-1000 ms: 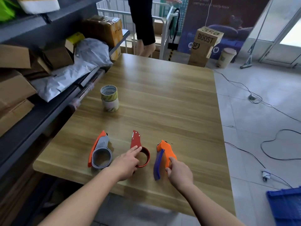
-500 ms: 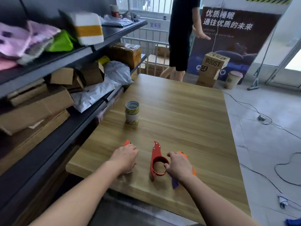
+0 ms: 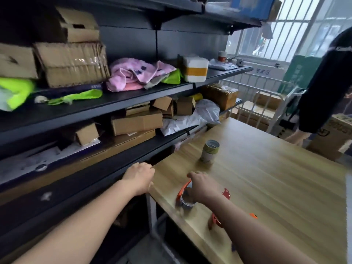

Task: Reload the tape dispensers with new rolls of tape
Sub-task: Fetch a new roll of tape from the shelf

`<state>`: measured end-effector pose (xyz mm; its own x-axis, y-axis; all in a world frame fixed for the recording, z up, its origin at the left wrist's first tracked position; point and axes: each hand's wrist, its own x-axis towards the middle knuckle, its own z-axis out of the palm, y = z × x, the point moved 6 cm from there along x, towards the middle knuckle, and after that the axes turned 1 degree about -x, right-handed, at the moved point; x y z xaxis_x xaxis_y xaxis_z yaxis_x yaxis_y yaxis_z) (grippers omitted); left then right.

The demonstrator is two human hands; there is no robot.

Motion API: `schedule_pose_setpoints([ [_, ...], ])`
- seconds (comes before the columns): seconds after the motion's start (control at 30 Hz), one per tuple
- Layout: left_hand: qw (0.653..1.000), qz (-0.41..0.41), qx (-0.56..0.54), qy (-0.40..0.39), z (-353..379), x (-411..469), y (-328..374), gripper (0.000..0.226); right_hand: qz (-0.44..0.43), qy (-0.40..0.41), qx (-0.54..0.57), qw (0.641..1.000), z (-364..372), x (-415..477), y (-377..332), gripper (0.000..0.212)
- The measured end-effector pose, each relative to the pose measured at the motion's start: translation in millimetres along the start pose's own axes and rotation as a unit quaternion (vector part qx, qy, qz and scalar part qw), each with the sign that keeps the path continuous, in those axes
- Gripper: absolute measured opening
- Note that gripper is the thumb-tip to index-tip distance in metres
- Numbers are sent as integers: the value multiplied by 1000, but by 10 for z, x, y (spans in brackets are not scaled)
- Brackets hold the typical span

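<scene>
Three tiers of dark metal shelving (image 3: 114, 104) fill the left, carrying creased cardboard boxes (image 3: 72, 63) and a fluffy pink cloth (image 3: 137, 73). The left hand (image 3: 140, 178) hangs at the corner of the pale wood-grain table (image 3: 276, 178), fingers loosely bent, nothing seen in them. Just right of it, the right hand (image 3: 202, 187) arches over the orange-and-grey plastic tape dispenser (image 3: 182, 198), which lies on the table's near left. Its fingers bend down onto the grey hoop, but blur hides whether they clasp it. Beyond, two stacked glossy tape rolls (image 3: 209, 151) stand upright. Under the right forearm lies a red metal dispenser (image 3: 226, 194), and an orange plastic tip (image 3: 253, 215) shows beside it. A person in dark clothing (image 3: 323, 82) stands far right.
</scene>
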<state>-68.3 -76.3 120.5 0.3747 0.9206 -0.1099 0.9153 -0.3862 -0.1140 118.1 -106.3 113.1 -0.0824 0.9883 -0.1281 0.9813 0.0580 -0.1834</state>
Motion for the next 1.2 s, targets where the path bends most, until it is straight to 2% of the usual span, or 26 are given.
schedule_pose_setpoints([
  [0.2, 989, -146, -24, 0, -124, -929, -470, 46, -134, 16, -26, 991, -145, -151, -763, 45],
  [0.43, 961, -278, -5, 8, -340, -2179, -875, 44, -287, -1, -40, 957, -182, -568, -1812, 49],
  [0.67, 913, -408, -19, -9, -350, -3623, -1229, 42, -426, -20, -45, 904, -133, -1261, -2976, 57],
  [0.83, 871, -490, -19, -14, -325, -4672, -1376, 44, -503, -29, -52, 862, -39, -1876, -3770, 53],
  [1.13, 803, -595, -18, -13, -310, -6443, -1454, 31, -607, -51, -69, 790, 268, -3107, -5024, 50],
  [1.2, 791, -611, -15, -16, -291, -6811, -1510, 35, -623, -51, -68, 778, 295, -3369, -5294, 51],
])
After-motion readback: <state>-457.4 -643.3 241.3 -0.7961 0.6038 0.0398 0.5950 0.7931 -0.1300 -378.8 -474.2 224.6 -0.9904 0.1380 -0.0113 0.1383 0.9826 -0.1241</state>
